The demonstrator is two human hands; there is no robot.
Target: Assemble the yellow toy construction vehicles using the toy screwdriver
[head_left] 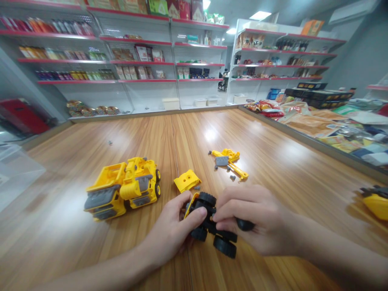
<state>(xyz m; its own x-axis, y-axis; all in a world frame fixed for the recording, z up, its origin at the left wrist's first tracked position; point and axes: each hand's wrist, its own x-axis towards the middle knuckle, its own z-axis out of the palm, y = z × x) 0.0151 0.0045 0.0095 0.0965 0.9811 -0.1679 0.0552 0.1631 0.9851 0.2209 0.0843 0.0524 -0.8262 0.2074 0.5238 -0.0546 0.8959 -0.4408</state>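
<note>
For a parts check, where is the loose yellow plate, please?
In the head view, the loose yellow plate lies right of the toy trucks, beyond the left hand.

A wheeled toy chassis (209,227) sits between the left hand (174,222) and right hand (257,214), over a table (145,137). Toy trucks (136,188) stand left; a flat panel (182,184) lies behind, crane parts (230,154) farther back, right.

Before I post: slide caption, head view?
Left hand grips a toy chassis; right hand, holding a black handle, close against it; yellow plate beyond.

A shop, red-edged shelves (144,63), rows of bottles (72,27), heaped packaged goods (315,123)
</note>
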